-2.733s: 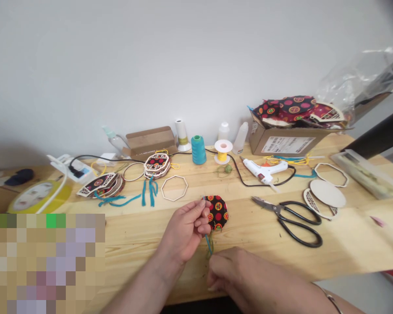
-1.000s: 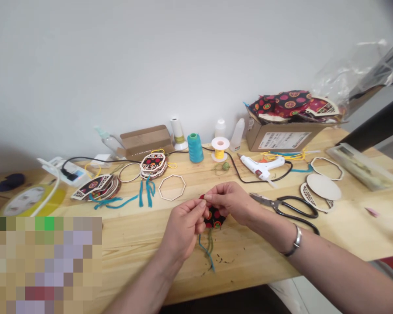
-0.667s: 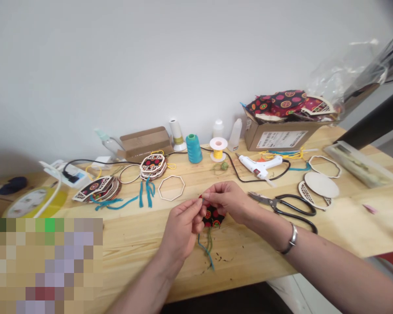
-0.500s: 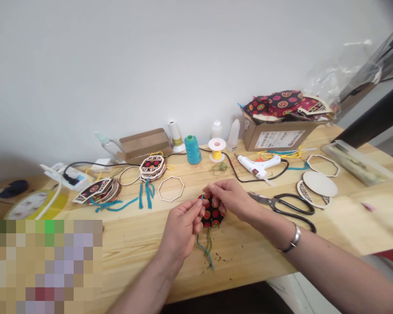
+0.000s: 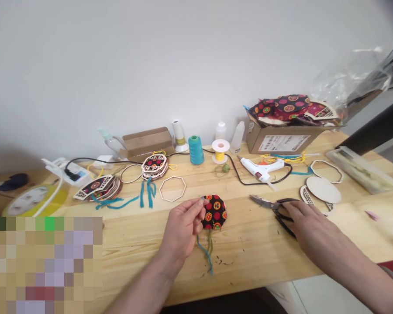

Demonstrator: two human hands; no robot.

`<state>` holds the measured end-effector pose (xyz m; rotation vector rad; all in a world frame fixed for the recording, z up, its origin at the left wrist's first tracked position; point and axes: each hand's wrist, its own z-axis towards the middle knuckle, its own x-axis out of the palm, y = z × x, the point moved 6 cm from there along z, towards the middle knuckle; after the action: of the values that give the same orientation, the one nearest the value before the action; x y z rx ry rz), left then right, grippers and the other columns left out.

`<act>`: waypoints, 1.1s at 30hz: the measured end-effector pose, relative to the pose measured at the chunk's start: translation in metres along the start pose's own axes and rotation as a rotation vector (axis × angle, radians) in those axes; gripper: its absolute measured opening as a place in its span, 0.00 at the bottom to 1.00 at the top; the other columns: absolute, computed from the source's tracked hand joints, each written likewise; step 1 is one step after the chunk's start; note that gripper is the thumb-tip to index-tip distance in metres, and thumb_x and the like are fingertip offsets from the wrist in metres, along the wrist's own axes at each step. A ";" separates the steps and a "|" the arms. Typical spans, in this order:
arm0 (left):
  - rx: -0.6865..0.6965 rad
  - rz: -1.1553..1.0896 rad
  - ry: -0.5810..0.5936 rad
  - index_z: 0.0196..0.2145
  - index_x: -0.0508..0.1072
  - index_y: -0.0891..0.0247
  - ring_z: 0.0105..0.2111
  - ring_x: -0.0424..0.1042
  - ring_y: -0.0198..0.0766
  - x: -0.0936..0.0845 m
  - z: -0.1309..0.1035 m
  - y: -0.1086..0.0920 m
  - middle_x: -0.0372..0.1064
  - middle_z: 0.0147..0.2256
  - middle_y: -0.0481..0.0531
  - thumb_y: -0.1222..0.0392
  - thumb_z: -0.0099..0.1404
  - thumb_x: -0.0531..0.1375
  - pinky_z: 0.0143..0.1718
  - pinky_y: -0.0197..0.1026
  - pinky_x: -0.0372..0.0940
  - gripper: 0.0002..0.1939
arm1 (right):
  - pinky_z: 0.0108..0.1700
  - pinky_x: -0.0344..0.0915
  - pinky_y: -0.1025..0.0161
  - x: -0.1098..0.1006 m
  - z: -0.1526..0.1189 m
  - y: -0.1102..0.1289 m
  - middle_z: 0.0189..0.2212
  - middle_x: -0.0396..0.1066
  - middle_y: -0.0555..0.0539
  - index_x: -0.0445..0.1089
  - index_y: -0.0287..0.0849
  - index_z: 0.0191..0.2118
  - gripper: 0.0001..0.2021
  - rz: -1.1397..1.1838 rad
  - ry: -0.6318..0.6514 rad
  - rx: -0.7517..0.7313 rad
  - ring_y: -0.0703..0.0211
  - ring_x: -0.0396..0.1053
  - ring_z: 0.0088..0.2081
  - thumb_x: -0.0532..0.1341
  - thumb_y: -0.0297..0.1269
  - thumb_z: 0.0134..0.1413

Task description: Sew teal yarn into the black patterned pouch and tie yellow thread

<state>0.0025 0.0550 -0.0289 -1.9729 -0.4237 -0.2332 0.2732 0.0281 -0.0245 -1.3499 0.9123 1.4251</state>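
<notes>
A round piece of black fabric with red and orange flower patterns [image 5: 218,212] is near the middle of the table, with teal and green cords [image 5: 205,253] trailing from its lower edge. My left hand [image 5: 187,222] is closed in a pinch at its left edge; the fingers hide what exactly they grip. Black-handled scissors [image 5: 271,205] lie to the right, blades pointing left. On their handles rests my right hand [image 5: 303,220], its fingers curled over the loops.
Behind stand a teal thread cone [image 5: 196,150], a yellow spool [image 5: 220,151], a white glue gun [image 5: 262,169] and a cardboard box of fabric pieces [image 5: 280,137]. Wooden frames [image 5: 172,189] and stacked patterned pieces [image 5: 155,166] sit left. A plastic tray [image 5: 363,170] is at right.
My right hand has left the patterned fabric and moved right onto the scissors, whose handles have shifted. My left hand remains pinched at the fabric's edge.
</notes>
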 end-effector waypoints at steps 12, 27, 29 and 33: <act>0.057 0.070 -0.061 0.28 0.75 0.69 0.13 0.48 0.21 -0.006 -0.001 0.001 0.58 0.17 0.42 0.54 0.50 0.65 0.13 0.27 0.41 0.13 | 0.34 0.67 0.61 -0.022 0.015 -0.001 0.37 0.69 0.41 0.67 0.39 0.43 0.15 0.434 0.174 0.149 0.54 0.70 0.33 0.54 0.38 0.50; 0.085 0.097 -0.077 0.31 0.75 0.67 0.14 0.48 0.22 -0.009 -0.002 -0.003 0.55 0.17 0.41 0.56 0.54 0.63 0.14 0.28 0.41 0.11 | 0.24 0.52 0.68 -0.055 0.068 0.082 0.22 0.66 0.51 0.67 0.43 0.25 0.19 0.735 0.496 -0.075 0.64 0.57 0.24 0.60 0.56 0.43; 0.094 0.104 -0.075 0.31 0.74 0.67 0.14 0.47 0.22 -0.008 -0.002 -0.005 0.54 0.16 0.41 0.56 0.55 0.62 0.14 0.29 0.41 0.11 | 0.22 0.49 0.68 -0.051 0.072 0.082 0.19 0.64 0.51 0.65 0.42 0.22 0.22 0.662 0.503 -0.079 0.65 0.54 0.21 0.59 0.59 0.43; 0.100 0.105 -0.052 0.28 0.72 0.67 0.14 0.47 0.23 -0.007 -0.003 -0.005 0.53 0.16 0.40 0.57 0.55 0.61 0.14 0.29 0.41 0.09 | 0.21 0.47 0.69 -0.044 0.076 0.087 0.18 0.61 0.52 0.66 0.42 0.22 0.23 0.679 0.547 -0.102 0.66 0.52 0.20 0.57 0.60 0.44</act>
<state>-0.0059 0.0527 -0.0262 -1.9001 -0.3577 -0.0927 0.1655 0.0698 0.0209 -1.6282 1.8053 1.6275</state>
